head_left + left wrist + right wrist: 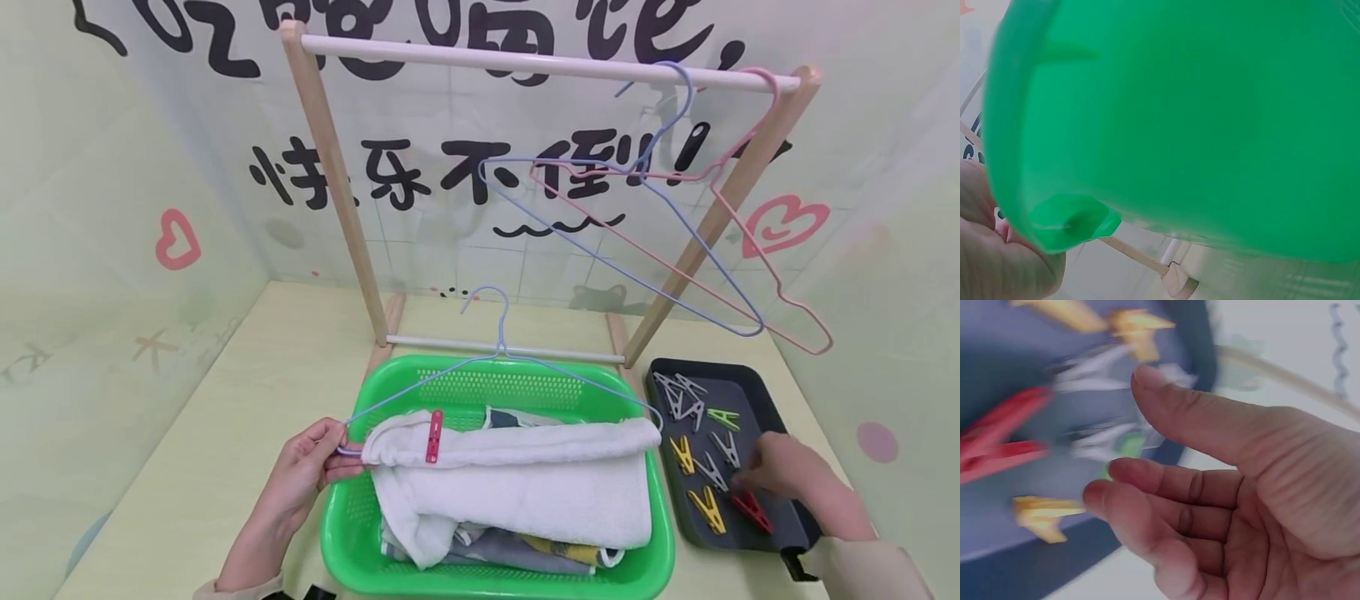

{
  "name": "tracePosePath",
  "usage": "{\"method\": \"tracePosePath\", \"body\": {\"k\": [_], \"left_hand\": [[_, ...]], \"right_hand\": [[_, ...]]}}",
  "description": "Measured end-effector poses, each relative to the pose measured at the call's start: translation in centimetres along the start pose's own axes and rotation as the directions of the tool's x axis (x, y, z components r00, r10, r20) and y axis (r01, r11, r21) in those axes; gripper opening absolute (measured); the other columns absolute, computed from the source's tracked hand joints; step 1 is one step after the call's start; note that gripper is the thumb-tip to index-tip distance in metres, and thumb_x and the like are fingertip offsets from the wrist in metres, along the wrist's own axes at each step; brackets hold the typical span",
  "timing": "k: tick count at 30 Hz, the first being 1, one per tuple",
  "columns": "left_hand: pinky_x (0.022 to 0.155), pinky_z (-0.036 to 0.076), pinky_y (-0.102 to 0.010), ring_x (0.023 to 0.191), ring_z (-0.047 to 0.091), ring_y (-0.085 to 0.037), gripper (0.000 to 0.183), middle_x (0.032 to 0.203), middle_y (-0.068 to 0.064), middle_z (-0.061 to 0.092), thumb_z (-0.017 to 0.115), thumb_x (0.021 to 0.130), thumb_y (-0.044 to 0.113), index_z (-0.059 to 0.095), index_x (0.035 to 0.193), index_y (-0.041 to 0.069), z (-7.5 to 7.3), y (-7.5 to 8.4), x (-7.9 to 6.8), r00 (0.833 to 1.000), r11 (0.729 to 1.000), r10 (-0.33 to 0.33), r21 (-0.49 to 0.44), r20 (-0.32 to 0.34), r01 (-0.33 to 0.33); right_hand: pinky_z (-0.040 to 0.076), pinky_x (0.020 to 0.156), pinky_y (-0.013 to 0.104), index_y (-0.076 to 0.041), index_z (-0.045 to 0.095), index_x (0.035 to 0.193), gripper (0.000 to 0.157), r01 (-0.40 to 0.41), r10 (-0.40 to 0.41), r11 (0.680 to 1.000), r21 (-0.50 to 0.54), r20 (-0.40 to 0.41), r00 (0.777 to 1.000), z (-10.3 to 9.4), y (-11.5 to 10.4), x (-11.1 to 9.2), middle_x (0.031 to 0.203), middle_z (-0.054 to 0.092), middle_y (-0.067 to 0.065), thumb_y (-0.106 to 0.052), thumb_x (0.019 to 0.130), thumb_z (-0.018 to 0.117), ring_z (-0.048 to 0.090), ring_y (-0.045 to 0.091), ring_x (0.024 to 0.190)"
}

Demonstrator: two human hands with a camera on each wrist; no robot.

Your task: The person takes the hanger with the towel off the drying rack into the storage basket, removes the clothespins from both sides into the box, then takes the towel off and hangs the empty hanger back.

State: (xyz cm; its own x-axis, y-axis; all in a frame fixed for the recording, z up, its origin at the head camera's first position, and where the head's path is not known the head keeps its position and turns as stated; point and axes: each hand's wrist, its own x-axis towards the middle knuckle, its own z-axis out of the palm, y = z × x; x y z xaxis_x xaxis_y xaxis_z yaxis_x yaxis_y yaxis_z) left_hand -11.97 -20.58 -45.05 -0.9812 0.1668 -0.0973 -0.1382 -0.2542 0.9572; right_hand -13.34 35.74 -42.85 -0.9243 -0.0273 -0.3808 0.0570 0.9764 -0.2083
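Observation:
A white towel [517, 492] hangs folded over the lower bar of a light-blue wire hanger [502, 327], above the green basket [341, 533]. One red clothespin [433, 437] clips the towel near its left end. My left hand [300, 462] pinches the hanger's left corner beside the towel; in the left wrist view the basket wall [1179, 137] hides its fingertips. Over the dark tray [750, 390] is my right hand [795, 479], next to another red clothespin [752, 511]. In the right wrist view, thumb and fingers are apart, with nothing between them.
Several grey, yellow and green clothespins lie in the tray. Behind the basket stands a wooden rack with a white rail [487, 58]; a blue hanger [690, 225] and a pink hanger [780, 275] hang at its right. More folded cloth [517, 550] lies under the towel.

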Motion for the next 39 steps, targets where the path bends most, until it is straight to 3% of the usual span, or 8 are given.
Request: {"method": "tracePosePath", "body": {"k": [4,8,13,19,22,26,31,39], "left_hand": [[0.066,0.059,-0.024,0.07,0.069,-0.013,0.029,0.077,-0.002,0.07,0.044,0.101,0.019,0.056,0.076,0.01,0.0,0.0,0.0,1.0,1.0,0.002,-0.006,0.002,-0.002],[0.066,0.059,-0.024,0.071,0.069,-0.013,0.029,0.078,-0.001,0.071,0.043,0.102,0.019,0.056,0.076,0.011,-0.1,0.0,-0.1,1.0,1.0,0.019,-0.019,0.021,-0.018],[0.066,0.059,-0.024,0.07,0.069,-0.012,0.029,0.078,-0.001,0.071,0.043,0.102,0.019,0.056,0.076,0.011,-0.1,0.0,-0.1,0.999,1.0,0.023,-0.02,0.021,-0.023],[0.065,0.059,-0.024,0.07,0.069,-0.012,0.029,0.077,-0.001,0.07,0.044,0.101,0.019,0.056,0.076,0.01,-0.1,0.0,-0.1,1.0,1.0,0.017,-0.017,0.01,-0.017],[0.065,0.059,-0.024,0.07,0.069,-0.012,0.029,0.077,-0.001,0.07,0.044,0.101,0.019,0.056,0.077,0.01,-0.1,0.0,-0.2,1.0,1.0,0.013,-0.018,0.011,-0.013],[0.065,0.059,-0.023,0.07,0.069,-0.012,0.029,0.077,-0.001,0.071,0.044,0.101,0.02,0.056,0.077,0.011,-0.1,0.1,-0.1,1.0,1.0,0.005,-0.014,0.011,-0.005],[0.065,0.059,-0.024,0.07,0.069,-0.013,0.029,0.077,-0.001,0.07,0.044,0.101,0.02,0.056,0.076,0.011,-0.2,0.1,-0.1,1.0,1.0,0.015,-0.012,0.008,-0.015],[0.065,0.059,-0.023,0.07,0.069,-0.012,0.029,0.077,-0.001,0.07,0.044,0.101,0.019,0.056,0.076,0.011,-0.1,0.0,0.0,1.0,0.999,0.021,-0.026,0.021,-0.02]], "right_hand": [[0.042,0.044,0.027,-0.004,0.062,0.068,0.02,0.127,-0.127,0.992,-0.006,-0.106,0.986,-2.3,-2.8,-0.8,0.059,0.054,0.0,-0.015,0.077,0.076,0.049,0.013,0.05],[0.04,0.043,0.025,-0.008,0.064,0.066,0.017,0.252,-0.257,0.966,-0.051,-0.202,0.945,-3.4,-5.9,-1.3,0.058,0.053,-0.004,-0.014,0.075,0.077,0.044,0.01,0.05],[0.039,0.043,0.023,-0.011,0.064,0.066,0.016,0.35,-0.362,0.932,-0.091,-0.258,0.896,-4.3,-9.7,-1.5,0.058,0.052,-0.007,-0.013,0.077,0.075,0.042,0.007,0.05],[0.035,0.042,0.021,-0.012,0.063,0.067,0.016,0.428,-0.448,0.894,-0.134,-0.288,0.846,-4.6,-13.8,-1.0,0.058,0.049,-0.007,-0.007,0.08,0.07,0.039,0.007,0.05],[0.032,0.04,0.022,-0.013,0.059,0.064,0.021,0.419,-0.45,0.893,-0.163,-0.316,0.835,-4.7,-15.3,-0.9,0.057,0.046,-0.006,-0.001,0.08,0.065,0.037,0.008,0.048],[0.034,0.039,0.024,-0.009,0.061,0.069,0.015,0.406,-0.455,0.89,-0.207,-0.366,0.812,-5.0,-16.8,-0.8,0.056,0.048,-0.003,0.001,0.08,0.063,0.038,0.01,0.046],[0.039,0.041,0.021,-0.006,0.067,0.08,0.006,0.524,-0.543,0.837,-0.155,-0.349,0.764,-4.9,-19.6,-0.2,0.059,0.054,-0.004,-0.002,0.082,0.063,0.039,0.006,0.048],[0.039,0.043,0.015,-0.006,0.068,0.078,0.009,0.667,-0.674,0.733,-0.134,-0.27,0.687,-3.6,-25.3,1.3,0.064,0.062,-0.001,-0.011,0.085,0.066,0.044,0.003,0.049]]}}
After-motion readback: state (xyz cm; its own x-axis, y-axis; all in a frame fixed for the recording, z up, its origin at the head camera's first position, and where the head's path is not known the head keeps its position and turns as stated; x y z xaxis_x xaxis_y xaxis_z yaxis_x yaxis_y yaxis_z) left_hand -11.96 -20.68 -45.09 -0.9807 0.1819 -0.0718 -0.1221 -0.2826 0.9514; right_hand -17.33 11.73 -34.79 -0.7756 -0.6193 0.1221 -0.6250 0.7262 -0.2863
